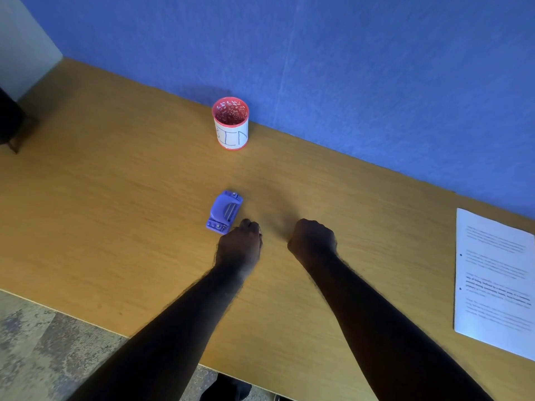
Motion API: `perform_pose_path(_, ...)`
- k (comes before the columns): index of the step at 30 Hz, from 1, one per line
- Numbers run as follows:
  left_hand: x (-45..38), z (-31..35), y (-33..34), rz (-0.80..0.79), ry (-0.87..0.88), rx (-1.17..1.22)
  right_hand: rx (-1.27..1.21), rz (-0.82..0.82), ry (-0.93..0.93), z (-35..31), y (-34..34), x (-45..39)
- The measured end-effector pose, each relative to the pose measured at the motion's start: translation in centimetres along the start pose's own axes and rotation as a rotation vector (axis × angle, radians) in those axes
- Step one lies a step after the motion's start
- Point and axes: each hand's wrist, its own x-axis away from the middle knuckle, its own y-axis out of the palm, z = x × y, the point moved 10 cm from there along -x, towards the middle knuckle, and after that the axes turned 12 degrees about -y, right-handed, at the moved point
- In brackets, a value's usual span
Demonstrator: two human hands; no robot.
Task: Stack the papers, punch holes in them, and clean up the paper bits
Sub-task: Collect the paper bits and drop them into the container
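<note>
Both hands are curled into fists on the brown wooden table [115,198]. The left hand [238,247] is just beside the small purple plastic hole punch [224,211]. The right hand [312,241] is a bit farther off. I cannot tell if either fist holds anything.

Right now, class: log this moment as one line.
papers: stacked, punched, far right | hole punch: by left hand | right hand: fisted | both on desk | bin: upright

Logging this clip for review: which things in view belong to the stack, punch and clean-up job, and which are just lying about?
Belongs to the job:
- hole punch, beside the left hand
- papers, already punched, far right
- cup marked BIN, by the blue wall
- right hand, closed on the desk

Just lying about:
- dark object at the left edge, unclear what it is
</note>
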Motion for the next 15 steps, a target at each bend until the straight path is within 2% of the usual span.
perform_pose_path(4, 0.0, 0.7, -0.4, 0.005, 0.018, -0.016, -0.072, 0.022, -0.014, 0.3, 0.8, 0.3)
perform_pose_path(6, 0.2, 0.7, -0.8, 0.012, 0.021, -0.007, -0.176, 0.023, -0.036, 1.2, 1.6, 0.5)
perform_pose_path(8, 0.5, 1.1, -1.9, 0.084, 0.068, -0.025, -0.366, 0.043, -0.065, 2.6, 1.8, 0.5)
perform_pose_path(11, 1.2, 1.6, -4.3, 0.222, 0.156, -0.007, -0.62, 0.163, -0.086, 5.3, 0.0, -0.2)
perform_pose_path(15, -0.3, 1.2, -6.6, 0.254, 0.124, 0.101, -0.744, 0.258, -0.138, 5.7, -3.3, -1.4)
